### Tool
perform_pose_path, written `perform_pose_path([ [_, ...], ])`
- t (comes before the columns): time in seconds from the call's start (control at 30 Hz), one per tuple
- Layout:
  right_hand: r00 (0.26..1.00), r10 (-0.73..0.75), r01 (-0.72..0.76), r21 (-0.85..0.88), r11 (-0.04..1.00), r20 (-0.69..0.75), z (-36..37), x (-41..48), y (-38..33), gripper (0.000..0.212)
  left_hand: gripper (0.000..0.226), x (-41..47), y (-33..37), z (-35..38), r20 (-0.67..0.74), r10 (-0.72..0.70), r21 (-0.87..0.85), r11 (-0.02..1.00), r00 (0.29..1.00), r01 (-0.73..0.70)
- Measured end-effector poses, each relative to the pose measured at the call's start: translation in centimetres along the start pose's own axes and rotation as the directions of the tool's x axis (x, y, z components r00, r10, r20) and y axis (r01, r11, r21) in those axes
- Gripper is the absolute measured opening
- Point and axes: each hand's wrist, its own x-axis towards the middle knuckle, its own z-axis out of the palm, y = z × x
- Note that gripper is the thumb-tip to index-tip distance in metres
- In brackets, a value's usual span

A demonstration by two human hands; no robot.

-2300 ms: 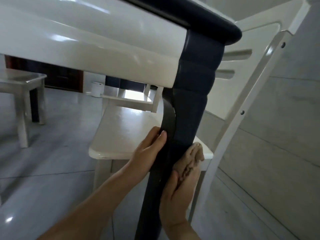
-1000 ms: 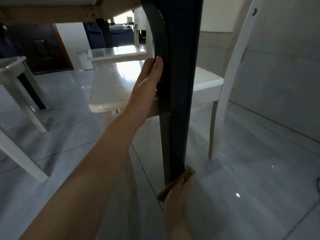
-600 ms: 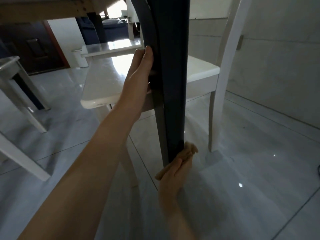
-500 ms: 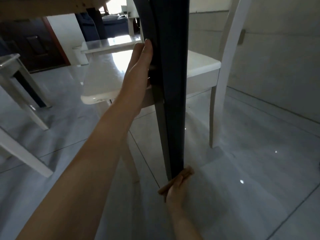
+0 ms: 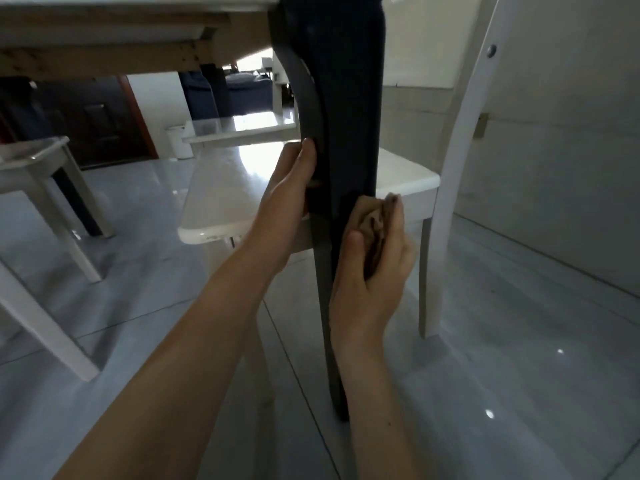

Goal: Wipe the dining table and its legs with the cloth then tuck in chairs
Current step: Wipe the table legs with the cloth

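Low view from under the dining table, w/ its raw wooden frame across the top of the shot. Front & centre: the dark table leg, upright, foot down on the glossy grey floor.

L side: the left hand lies flat along the leg's left edge, fingers straight & pressed together, tips pointing up. It grips nothing, it's just bracing against the leg.

R side: the right hand has the brown cloth bunched up in it, fingers curled round the wad, thumb on the near side. The cloth is touching the leg's right face, roughly mid-height, about level w/ the chair seat behind it. Some of it pokes out above the fingertips. Both forearms reach in from the bottom of the frame, one either side of the leg.

Right behind the leg sits a white chair, seat shiny w/ window glare, its back post rising on the right beside the grey wall. Can't tell if the seat touches the leg. A second white chair is off to the left, well apart. Far back there's a small white bin by a dark doorway.
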Motion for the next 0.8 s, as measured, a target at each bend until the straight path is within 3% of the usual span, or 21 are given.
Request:
perform_pose_path([
  [0.1,0.992,-0.126,0.128,-0.091,0.988,0.032,-0.1,1.8,1.6,0.049,0.041,-0.1,-0.1,0.0,-0.005,-0.006,0.011,1.0,1.0,0.006],
  [0.23,1.0,0.009,-0.01,-0.046,0.999,-0.018,-0.1,-1.7,4.0,0.044,0.042,-0.1,0.1,0.1,-0.026,-0.027,0.012,1.0,0.999,0.027],
  [0.37,0.999,-0.033,0.032,-0.079,0.996,-0.003,0.5,-3.6,4.8,0.055,0.039,0.0,-0.1,0.2,-0.027,-0.029,0.0,1.0,0.999,0.029],
  [0.47,0.988,0.099,-0.111,-0.102,0.989,-0.119,1.2,-1.5,4.6,0.045,0.039,0.1,-0.3,0.1,-0.032,-0.022,0.002,1.0,0.999,0.022],
  [0.57,0.932,0.349,-0.351,-0.005,0.936,-0.1,0.9,0.7,5.2,0.043,0.038,0.1,-0.4,0.1,-0.034,-0.022,0.005,1.0,0.999,0.022],
  [0.6,0.937,0.333,-0.336,-0.016,0.942,-0.111,0.8,0.7,5.1,0.042,0.037,0.1,-0.4,0.1,-0.034,-0.022,0.007,1.0,0.999,0.022],
  [0.7,0.977,0.062,-0.095,-0.158,0.983,-0.204,1.1,-1.6,5.9,0.043,0.037,0.1,-0.1,0.1,-0.034,-0.02,0.004,1.0,0.999,0.02],
  [0.8,0.987,0.004,-0.028,-0.154,0.988,-0.158,1.5,-4.5,7.5,0.042,0.037,0.2,-0.1,0.1,-0.029,-0.023,0.009,1.0,0.999,0.023],
])
